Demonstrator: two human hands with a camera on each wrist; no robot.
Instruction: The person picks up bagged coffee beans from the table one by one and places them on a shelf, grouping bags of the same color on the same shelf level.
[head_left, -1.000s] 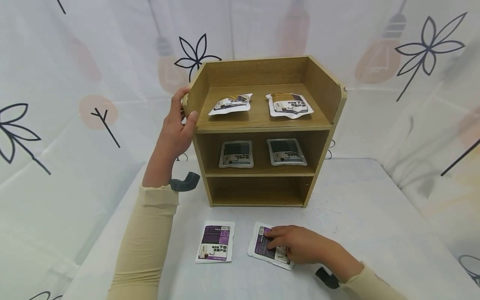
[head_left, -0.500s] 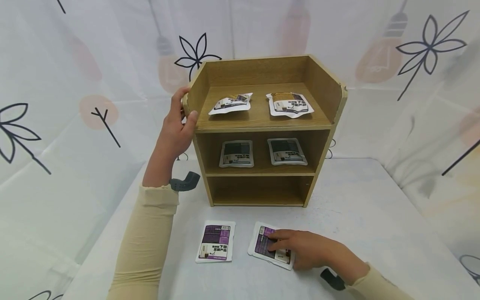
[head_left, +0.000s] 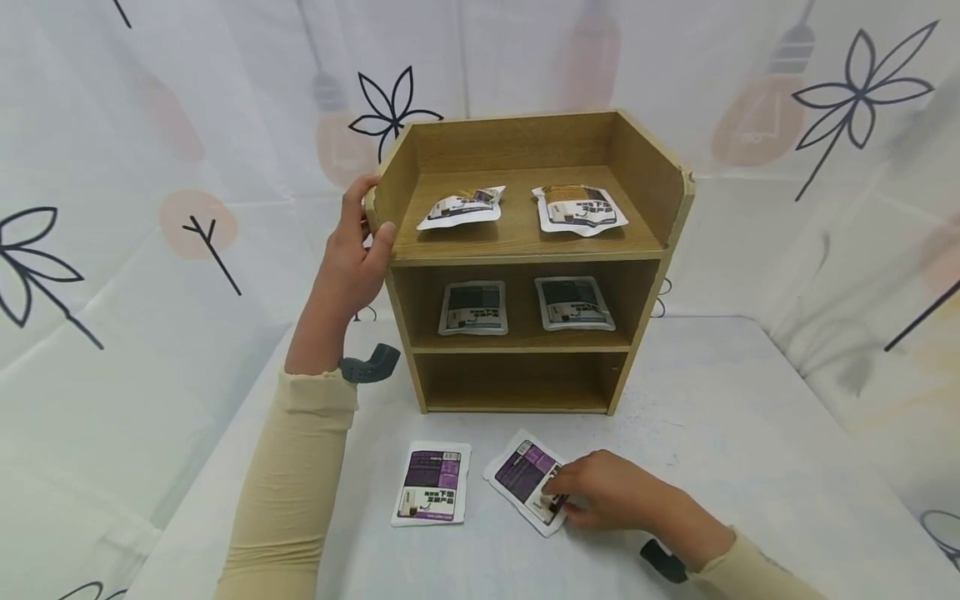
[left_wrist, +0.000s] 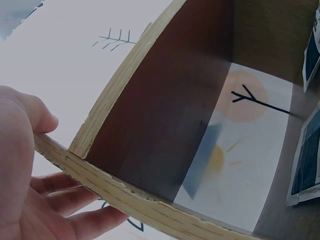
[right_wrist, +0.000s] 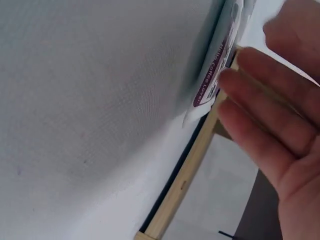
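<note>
My left hand (head_left: pixel 354 262) grips the left side panel of a small wooden shelf unit (head_left: pixel 525 257). In the left wrist view, the thumb lies on one side of that panel's edge (left_wrist: pixel 117 187) and the fingers on the other. My right hand (head_left: pixel 618 493) is at a flat purple-and-white pouch (head_left: pixel 519 475), which lies slanted on the table, its lower right part covered by the fingers. The right wrist view shows fairly straight fingers against the pouch (right_wrist: pixel 212 80), printed "Hello Coffee Lover". A matching pouch (head_left: pixel 431 483) lies straighter to its left.
On the top shelf are two white pouches, a left one (head_left: pixel 463 208) and a right one (head_left: pixel 579 210). Two dark-labelled pouches, one left (head_left: pixel 473 308) and one right (head_left: pixel 574 303), lie on the middle shelf. A patterned white cloth (head_left: pixel 225 125) hangs behind the white table (head_left: pixel 720 400).
Under my right hand the pouch has turned further, its top end swinging up and left. That hand drew back right, then shifted slightly left again. My left hand stays on the shelf unit.
</note>
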